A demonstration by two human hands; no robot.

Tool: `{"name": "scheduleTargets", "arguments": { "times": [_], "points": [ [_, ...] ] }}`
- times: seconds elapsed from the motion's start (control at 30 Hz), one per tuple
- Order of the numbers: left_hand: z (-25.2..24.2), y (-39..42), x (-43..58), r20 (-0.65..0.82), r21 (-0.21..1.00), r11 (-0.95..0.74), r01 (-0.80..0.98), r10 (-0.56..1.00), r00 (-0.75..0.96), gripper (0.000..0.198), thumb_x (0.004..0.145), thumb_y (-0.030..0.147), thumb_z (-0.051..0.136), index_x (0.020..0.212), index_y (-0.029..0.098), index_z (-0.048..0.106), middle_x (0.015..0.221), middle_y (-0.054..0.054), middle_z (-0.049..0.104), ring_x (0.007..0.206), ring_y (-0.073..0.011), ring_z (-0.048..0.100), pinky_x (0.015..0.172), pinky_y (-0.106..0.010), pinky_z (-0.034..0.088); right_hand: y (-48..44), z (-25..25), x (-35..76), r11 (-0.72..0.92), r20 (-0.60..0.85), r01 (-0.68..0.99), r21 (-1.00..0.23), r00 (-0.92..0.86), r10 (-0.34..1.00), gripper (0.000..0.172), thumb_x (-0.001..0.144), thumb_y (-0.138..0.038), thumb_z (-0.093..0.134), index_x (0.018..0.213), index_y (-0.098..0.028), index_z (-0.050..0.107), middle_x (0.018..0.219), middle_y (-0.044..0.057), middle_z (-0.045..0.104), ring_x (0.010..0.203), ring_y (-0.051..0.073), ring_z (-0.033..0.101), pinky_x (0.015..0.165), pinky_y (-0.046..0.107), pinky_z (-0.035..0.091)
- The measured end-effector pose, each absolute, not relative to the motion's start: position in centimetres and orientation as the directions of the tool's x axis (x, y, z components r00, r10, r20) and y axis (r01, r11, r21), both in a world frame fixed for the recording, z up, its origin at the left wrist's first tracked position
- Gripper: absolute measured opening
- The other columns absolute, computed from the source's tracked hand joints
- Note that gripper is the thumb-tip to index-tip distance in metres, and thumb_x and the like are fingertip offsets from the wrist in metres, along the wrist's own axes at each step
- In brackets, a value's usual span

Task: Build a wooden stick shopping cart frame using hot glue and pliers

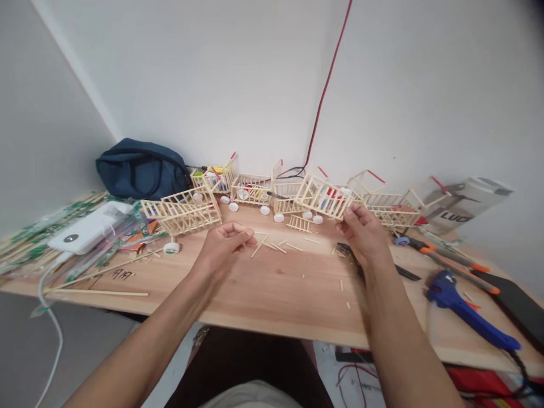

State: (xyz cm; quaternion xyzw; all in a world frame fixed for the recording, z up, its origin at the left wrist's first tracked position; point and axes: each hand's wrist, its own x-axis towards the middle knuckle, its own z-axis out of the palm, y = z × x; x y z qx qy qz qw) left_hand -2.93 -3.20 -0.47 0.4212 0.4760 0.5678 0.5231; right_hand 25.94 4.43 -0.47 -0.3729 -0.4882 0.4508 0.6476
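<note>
My left hand (229,242) is closed in a pinch above the wooden table. A short thin wooden stick (260,233) extends from its fingertips, and another piece seems to meet it at an angle. My right hand (362,229) has its thumb and fingers closed on the corner of a miniature shopping cart (325,196) built from thin sticks, which sits tilted. Just left of that cart's white wheels lies a small ladder-like stick panel (300,223). Several loose stick pieces (278,247) are scattered between my hands. A black cutter (351,252) is partly hidden under my right wrist.
More stick carts (182,212) line the wall, some with red handles. A blue bag (144,169), white power bank (91,228) and bundled sticks are left. A blue glue gun (467,311), orange-handled pliers (450,258) and a printed pouch (467,204) are right.
</note>
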Motion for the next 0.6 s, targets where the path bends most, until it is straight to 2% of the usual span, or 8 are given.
{"name": "scheduleTargets", "arguments": {
  "times": [0.17, 0.33, 0.4, 0.47, 0.6],
  "points": [
    [-0.4, -2.4, -3.2, -0.001, 0.958, -0.015, -0.287, 0.999, -0.054, 0.038, 0.073, 0.035, 0.069, 0.051, 0.018, 0.044, 0.04, 0.006, 0.038, 0.039, -0.006, 0.035, 0.043, -0.02, 0.029, 4.1, 0.2, 26.5, 0.35, 0.317, -0.278, -0.894, 0.158, 0.935, 0.031, 0.063, -0.039, 0.084, 0.077, -0.02, 0.064, 0.077, -0.002, 0.06, 0.063, 0.007, 0.052, 0.052, 0.017, 0.046],
    [-0.9, -1.7, -3.4, -0.018, 0.958, 0.014, -0.286, 1.0, -0.009, 0.053, 0.077, 0.042, 0.065, 0.043, 0.02, 0.031, 0.034, 0.006, 0.03, 0.032, -0.0054, 0.027, 0.038, -0.022, 0.022, 4.2, 0.3, 27.1, 0.369, 0.326, -0.28, -0.886, 0.188, 0.926, 0.033, 0.062, -0.041, 0.084, 0.077, -0.022, 0.062, 0.074, -0.003, 0.058, 0.061, 0.008, 0.051, 0.05, 0.018, 0.045],
    [-1.0, -1.7, -3.3, -0.003, 0.954, 0.006, -0.299, 1.0, 0.01, 0.054, 0.077, 0.043, 0.067, 0.043, 0.02, 0.031, 0.034, 0.006, 0.03, 0.032, -0.0052, 0.027, 0.038, -0.021, 0.022, 4.2, 0.5, 27.2, 0.374, 0.329, -0.273, -0.887, 0.196, 0.924, 0.032, 0.061, -0.041, 0.084, 0.077, -0.023, 0.062, 0.074, -0.003, 0.058, 0.061, 0.009, 0.05, 0.049, 0.02, 0.044],
    [-1.0, -2.0, -3.1, -0.008, 0.942, 0.026, -0.333, 0.998, 0.057, 0.047, 0.075, 0.04, 0.069, 0.047, 0.018, 0.038, 0.039, 0.006, 0.034, 0.036, -0.0053, 0.031, 0.041, -0.02, 0.025, 4.1, 0.7, 27.3, 0.385, 0.339, -0.262, -0.885, 0.204, 0.919, 0.032, 0.061, -0.042, 0.084, 0.077, -0.025, 0.062, 0.075, -0.003, 0.058, 0.061, 0.009, 0.05, 0.049, 0.02, 0.044],
    [-0.7, -2.9, -2.4, 0.007, 0.921, 0.059, -0.385, 0.986, 0.169, 0.033, 0.072, 0.035, 0.075, 0.059, 0.014, 0.053, 0.053, 0.002, 0.05, 0.051, -0.008, 0.046, 0.053, -0.021, 0.038, 3.9, 0.9, 27.3, 0.395, 0.349, -0.25, -0.884, 0.209, 0.913, 0.033, 0.06, -0.043, 0.084, 0.076, -0.025, 0.06, 0.075, -0.002, 0.058, 0.06, 0.009, 0.049, 0.048, 0.021, 0.043]
  ]
}}
